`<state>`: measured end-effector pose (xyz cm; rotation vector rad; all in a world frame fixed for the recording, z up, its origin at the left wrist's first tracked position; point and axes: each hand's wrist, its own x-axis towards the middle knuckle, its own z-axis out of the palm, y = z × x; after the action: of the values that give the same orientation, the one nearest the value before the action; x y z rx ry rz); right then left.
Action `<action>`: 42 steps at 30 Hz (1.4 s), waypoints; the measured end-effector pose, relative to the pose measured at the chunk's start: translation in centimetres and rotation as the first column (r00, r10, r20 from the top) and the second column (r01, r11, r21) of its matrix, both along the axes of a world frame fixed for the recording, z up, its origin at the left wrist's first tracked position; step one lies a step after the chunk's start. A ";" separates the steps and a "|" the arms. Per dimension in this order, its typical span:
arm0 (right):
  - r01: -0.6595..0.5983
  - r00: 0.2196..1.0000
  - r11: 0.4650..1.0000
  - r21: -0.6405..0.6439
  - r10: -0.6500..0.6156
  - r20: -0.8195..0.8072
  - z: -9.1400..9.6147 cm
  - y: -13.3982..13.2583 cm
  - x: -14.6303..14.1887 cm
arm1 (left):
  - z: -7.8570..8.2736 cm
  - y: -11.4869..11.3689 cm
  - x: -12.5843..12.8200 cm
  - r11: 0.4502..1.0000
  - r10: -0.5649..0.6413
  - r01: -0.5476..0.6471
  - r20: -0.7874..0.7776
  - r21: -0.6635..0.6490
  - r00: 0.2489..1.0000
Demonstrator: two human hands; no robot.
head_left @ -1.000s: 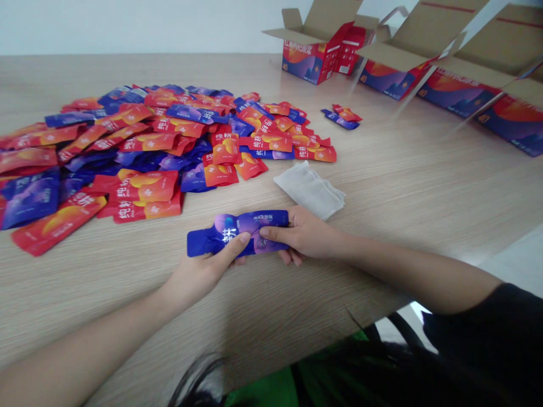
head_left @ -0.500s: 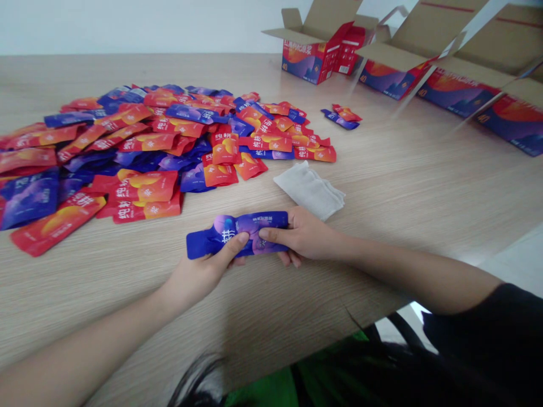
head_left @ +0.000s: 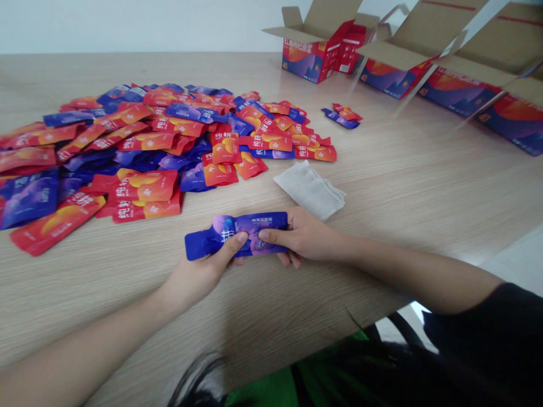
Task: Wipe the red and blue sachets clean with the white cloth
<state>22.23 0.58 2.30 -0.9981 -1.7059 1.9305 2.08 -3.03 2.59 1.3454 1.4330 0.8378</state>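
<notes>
Both hands grip a blue-purple foil sachet (head_left: pixel 237 235) with a tapered spout end pointing left. My left hand (head_left: pixel 199 271) holds it from beneath, thumb across the front. My right hand (head_left: pixel 301 237) pinches its other end between thumb and fingers. Just beyond my right hand lies a folded white cloth (head_left: pixel 309 190), not touching it. A large heap of red-orange and blue-purple sachets (head_left: pixel 139 147) spreads over the wooden table (head_left: pixel 382 198) to the left, its nearest edge a short way above my left hand.
Open cardboard cartons printed red and blue (head_left: pixel 316 56) stand along the far table edge, running off to the right. A small pair of sachets (head_left: pixel 341 116) lies in front of them. The table's near edge runs below my arms, with floor beyond.
The blue-purple sachet has shifted slightly left and its position in my fingers has adjusted a little. The heap, cloth and cartons have not moved.
</notes>
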 end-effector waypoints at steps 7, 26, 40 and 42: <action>-0.008 1.000 1.000 0.011 0.007 0.006 0.2 -0.1 -0.1 | -0.2 -0.1 -0.2 1.000 0.010 -0.010 -0.013 0.009 1.000; -0.039 0.999 0.999 0.021 0.039 0.012 0.1 -0.1 0.0 | -0.6 -0.2 -0.5 0.999 0.033 -0.031 -0.073 0.031 0.997; -0.014 0.999 0.999 0.040 0.013 0.037 0.3 -0.2 -0.1 | -0.7 0.0 -0.2 1.000 0.020 -0.020 0.018 -0.013 1.000; -0.009 1.000 0.999 0.033 0.008 0.031 0.3 -0.2 -0.1 | -0.7 -0.1 -0.2 0.999 0.026 -0.025 0.016 -0.025 1.000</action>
<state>22.15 0.34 2.62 -1.0148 -1.7556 1.8955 1.86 -3.12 1.93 1.3013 1.4465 0.8428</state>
